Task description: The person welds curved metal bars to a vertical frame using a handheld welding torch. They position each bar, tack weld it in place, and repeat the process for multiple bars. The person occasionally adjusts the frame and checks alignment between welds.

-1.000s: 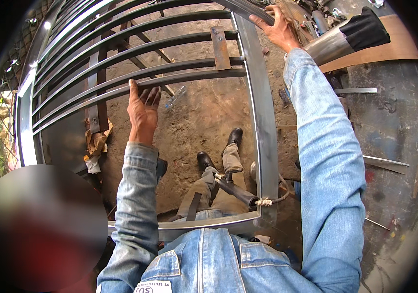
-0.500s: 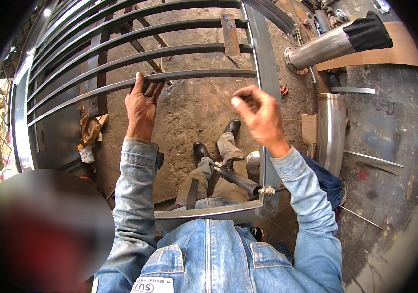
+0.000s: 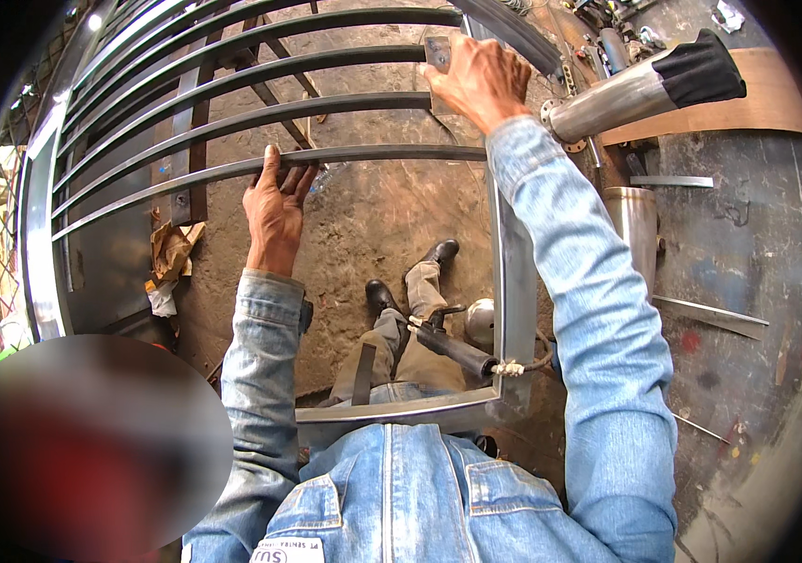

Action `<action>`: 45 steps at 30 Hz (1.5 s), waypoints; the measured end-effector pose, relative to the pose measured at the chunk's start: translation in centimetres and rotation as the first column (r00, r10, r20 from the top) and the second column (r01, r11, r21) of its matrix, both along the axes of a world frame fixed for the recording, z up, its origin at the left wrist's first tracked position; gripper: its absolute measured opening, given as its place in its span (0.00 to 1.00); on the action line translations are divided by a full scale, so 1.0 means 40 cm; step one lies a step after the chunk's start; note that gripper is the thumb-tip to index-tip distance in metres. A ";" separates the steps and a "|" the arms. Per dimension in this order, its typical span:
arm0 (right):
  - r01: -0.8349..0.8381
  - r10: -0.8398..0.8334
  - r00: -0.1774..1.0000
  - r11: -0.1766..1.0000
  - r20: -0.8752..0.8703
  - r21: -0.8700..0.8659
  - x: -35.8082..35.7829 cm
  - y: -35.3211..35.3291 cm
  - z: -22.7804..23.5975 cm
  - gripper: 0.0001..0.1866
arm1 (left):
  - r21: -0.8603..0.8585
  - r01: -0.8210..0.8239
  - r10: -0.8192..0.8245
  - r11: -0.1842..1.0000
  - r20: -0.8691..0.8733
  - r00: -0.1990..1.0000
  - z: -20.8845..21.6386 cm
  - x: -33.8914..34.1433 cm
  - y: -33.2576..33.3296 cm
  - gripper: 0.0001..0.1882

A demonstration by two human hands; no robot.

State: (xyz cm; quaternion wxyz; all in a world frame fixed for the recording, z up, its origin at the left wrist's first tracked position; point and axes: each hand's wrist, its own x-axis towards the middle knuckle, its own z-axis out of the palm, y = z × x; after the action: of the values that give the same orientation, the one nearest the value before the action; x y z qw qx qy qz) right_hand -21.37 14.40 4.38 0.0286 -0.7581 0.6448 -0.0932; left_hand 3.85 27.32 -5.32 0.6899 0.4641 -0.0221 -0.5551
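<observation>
A large metal frame (image 3: 512,281) with several parallel steel bars stretches out in front of me. My left hand (image 3: 275,220) holds the nearest bar (image 3: 392,154), with the thumb on top and the fingers underneath. At the right ends of the bars, my right hand (image 3: 484,80) is closed on a short flat metal plate (image 3: 438,50). Most of that plate is hidden behind the fingers. A black-handled welding electrode holder (image 3: 457,349) lies over the frame's near right corner, its cable running off to the right.
Right of the frame, a flanged steel pipe (image 3: 612,103) with a black cloth over one end lies by a brown sheet (image 3: 767,94). Another pipe (image 3: 631,220) is nearer. Crumpled brown paper (image 3: 172,251) sits on the left. A blurred patch covers the lower left.
My right hand has moved forward from above the frame's right side and taken hold of the flat plate. The left hand stays on the nearest bar.
</observation>
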 end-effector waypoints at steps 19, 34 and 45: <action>0.134 -0.128 0.990 0.987 -0.065 0.085 0.012 -0.094 0.011 0.29 | -0.072 0.013 -0.020 0.997 -0.097 0.995 -0.032 0.009 0.002 0.25; 0.026 -0.034 0.967 0.999 0.254 0.037 0.002 0.170 0.011 0.18 | -0.033 0.013 -0.015 0.999 -0.054 0.998 0.000 -0.022 0.012 0.16; 0.081 -0.087 0.982 0.996 0.167 0.043 0.014 0.173 -0.027 0.20 | -0.054 0.016 -0.018 0.998 -0.044 0.999 0.005 -0.026 0.030 0.17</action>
State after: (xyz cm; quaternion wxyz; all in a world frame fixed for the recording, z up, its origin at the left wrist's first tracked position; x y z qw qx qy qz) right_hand -20.81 21.33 3.29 0.0928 -0.7190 0.6730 -0.1464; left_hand 2.81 28.52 -5.14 0.6977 0.4326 -0.0254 -0.5705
